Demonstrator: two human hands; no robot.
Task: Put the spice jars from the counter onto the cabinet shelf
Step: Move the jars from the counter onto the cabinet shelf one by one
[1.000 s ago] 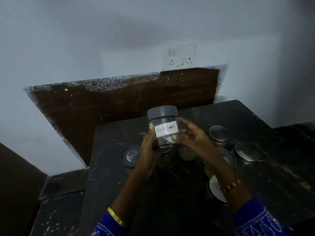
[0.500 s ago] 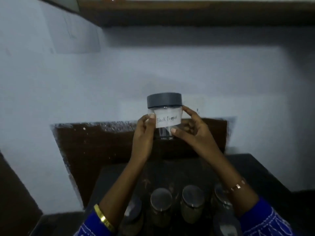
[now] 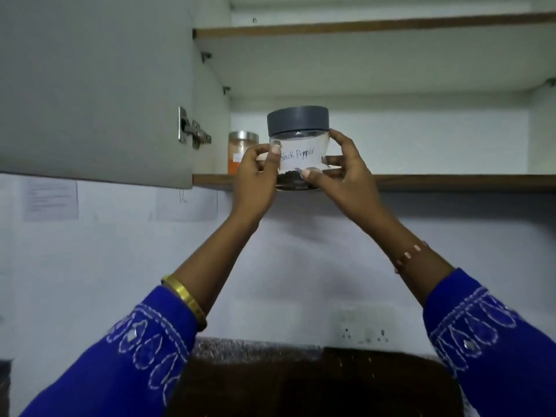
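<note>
You have the Black Pepper jar (image 3: 296,152) held up in front of the cabinet's lower shelf (image 3: 421,179), its dark contents and base overlapping the shelf's wooden front edge; whether the base touches the shelf cannot be told. The jar stands upright, grey lid (image 3: 298,120) on top, handwritten label facing you.

Your left hand (image 3: 255,176) has its grip closed on the jar's left side, thumb pressed at the label's edge and fingers curled behind. Your right hand (image 3: 346,173) grips the right side, thumb low near the base and index finger up under the lid. Both forearms reach up and inward, blue embroidered sleeves (image 3: 135,356) low in the view, a gold bangle (image 3: 185,299) on the left wrist and a beaded bracelet (image 3: 410,255) on the right.

An orange spice jar (image 3: 242,152) with a metal lid already sits on the shelf just to the left, near the cabinet's side wall. The open door (image 3: 96,85) hangs to the left with its hinge (image 3: 192,132) at that wall. To the right of your hands the shelf runs bare to the frame's edge, and the upper shelf (image 3: 373,25) sits well above the lid.
</note>
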